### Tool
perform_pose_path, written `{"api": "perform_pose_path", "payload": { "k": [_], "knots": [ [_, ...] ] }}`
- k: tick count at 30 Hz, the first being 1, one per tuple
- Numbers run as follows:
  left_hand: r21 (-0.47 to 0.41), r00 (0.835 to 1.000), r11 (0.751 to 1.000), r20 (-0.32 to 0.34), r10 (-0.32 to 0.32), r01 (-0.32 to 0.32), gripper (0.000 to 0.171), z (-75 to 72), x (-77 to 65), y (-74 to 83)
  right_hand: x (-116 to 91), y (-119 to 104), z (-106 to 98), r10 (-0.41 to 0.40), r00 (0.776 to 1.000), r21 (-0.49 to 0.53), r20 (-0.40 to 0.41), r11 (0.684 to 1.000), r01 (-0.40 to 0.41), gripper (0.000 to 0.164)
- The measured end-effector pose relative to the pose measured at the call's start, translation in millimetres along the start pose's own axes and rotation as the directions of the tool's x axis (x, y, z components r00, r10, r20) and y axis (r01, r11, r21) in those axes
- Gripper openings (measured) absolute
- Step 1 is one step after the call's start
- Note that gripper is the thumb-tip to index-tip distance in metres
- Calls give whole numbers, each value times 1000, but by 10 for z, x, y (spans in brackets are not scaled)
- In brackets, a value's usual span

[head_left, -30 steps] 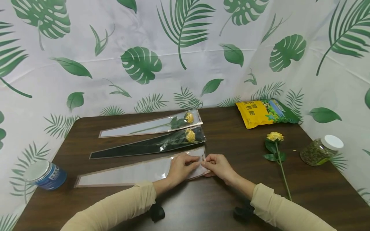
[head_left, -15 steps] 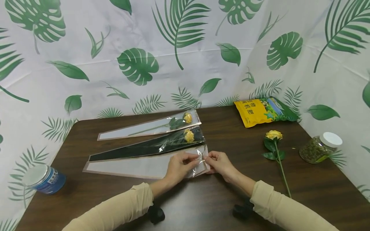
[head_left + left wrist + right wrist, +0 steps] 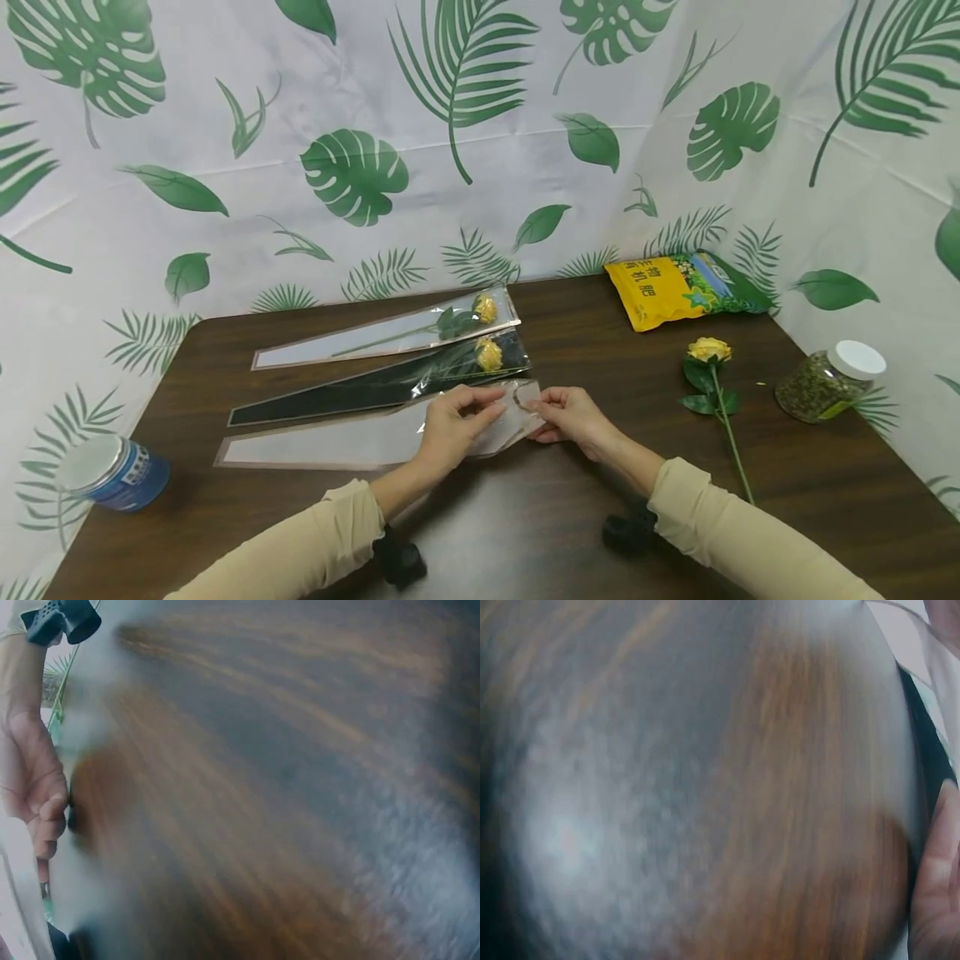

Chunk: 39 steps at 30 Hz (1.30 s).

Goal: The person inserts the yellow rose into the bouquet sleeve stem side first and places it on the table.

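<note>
A long tapered flower sleeve (image 3: 322, 443), white with a clear front, lies in front of me, its wide end at the right. My left hand (image 3: 452, 427) pinches its clear film near that end with thumb and fingers. At the wide edge, my right hand (image 3: 573, 421) pinches the sleeve; some of its fingers are beneath. Behind it lie a black sleeve (image 3: 322, 402) and another white sleeve (image 3: 300, 354), each holding a yellow rose. A loose yellow rose (image 3: 708, 350) lies to the right. The left wrist view shows the right hand (image 3: 34, 769) beside the white sleeve (image 3: 16, 889).
A blue can (image 3: 135, 479) stands at the table's left edge. A yellow printed bag (image 3: 660, 292) lies at the back right. Near the right edge is a white-lidded jar (image 3: 817, 387) of dried bits. Leaf-printed cloth (image 3: 360, 83) hangs behind the dark wooden table (image 3: 525, 533).
The front sleeve's narrow end has swung back toward the black sleeve, then come slightly forward again. The film at the wide end now bulges apart between my hands. The left hand has moved slightly left.
</note>
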State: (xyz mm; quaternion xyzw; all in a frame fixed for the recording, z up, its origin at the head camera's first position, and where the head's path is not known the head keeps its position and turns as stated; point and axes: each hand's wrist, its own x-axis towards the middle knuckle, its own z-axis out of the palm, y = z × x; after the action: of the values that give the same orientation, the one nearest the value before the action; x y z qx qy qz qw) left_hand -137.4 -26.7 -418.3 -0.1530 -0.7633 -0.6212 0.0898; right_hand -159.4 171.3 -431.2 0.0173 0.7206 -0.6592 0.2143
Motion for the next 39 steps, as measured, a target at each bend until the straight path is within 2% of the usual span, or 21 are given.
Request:
{"api": "perform_pose_path", "payload": {
  "k": [3, 5, 9, 12, 15, 18, 22, 25, 29, 31, 33, 36, 39],
  "knots": [
    [13, 999, 999, -3, -43, 43, 19, 1, -19, -34, 1, -25, -36, -4, 999, -10, 34, 1000, 4, 29],
    [19, 999, 998, -11, -51, 51, 18, 2, -29, -47, 10, -72, -87, -22, 1000, 8, 18, 1000, 22, 34],
    [4, 999, 999, -18, -44, 44, 18, 11, -33, -61, 26, -210, -303, -96, 990, 71, -105, 992, 104, 32],
    [-8, 999, 999, -9, -53, 53, 19, 25, -34, -56, 2, -285, -528, -140, 969, 93, -201, 983, 162, 25],
    [-15, 997, 997, 0, -72, 72, 19, 39, -43, -45, -60, -321, -735, -153, 945, 82, -288, 979, 184, 25],
    [-30, 997, 997, 6, -74, 74, 19, 51, -44, -45, -145, -322, -926, -181, 904, 23, -386, 978, 205, 23],
    [-33, 998, 998, 10, -57, 57, 18, 62, -29, -50, -289, -280, -1188, -227, 814, -91, -535, 973, 211, 13],
    [-29, 998, 998, 14, -55, 55, 18, 61, -19, -46, -421, -220, -1368, -248, 745, -202, -620, 967, 155, 16],
    [-25, 998, 998, 27, -55, 55, 18, 66, -16, -48, -571, -98, -1558, -270, 703, -372, -658, 928, 8, 30],
    [-21, 998, 998, 36, -52, 52, 18, 73, -17, -54, -626, -33, -1625, -274, 705, -442, -654, 895, -62, 34],
    [-21, 998, 999, 46, -47, 47, 18, 82, -18, -54, -668, 21, -1676, -261, 717, -480, -646, 870, -115, 35],
    [-18, 997, 999, 53, -50, 51, 18, 78, -18, -49, -681, 63, -1730, -216, 761, -497, -612, 853, -158, 36],
    [-19, 998, 999, 50, -47, 48, 17, 73, -19, -41, -664, 80, -1779, -141, 815, -460, -562, 872, -166, 38]
  ]
}}
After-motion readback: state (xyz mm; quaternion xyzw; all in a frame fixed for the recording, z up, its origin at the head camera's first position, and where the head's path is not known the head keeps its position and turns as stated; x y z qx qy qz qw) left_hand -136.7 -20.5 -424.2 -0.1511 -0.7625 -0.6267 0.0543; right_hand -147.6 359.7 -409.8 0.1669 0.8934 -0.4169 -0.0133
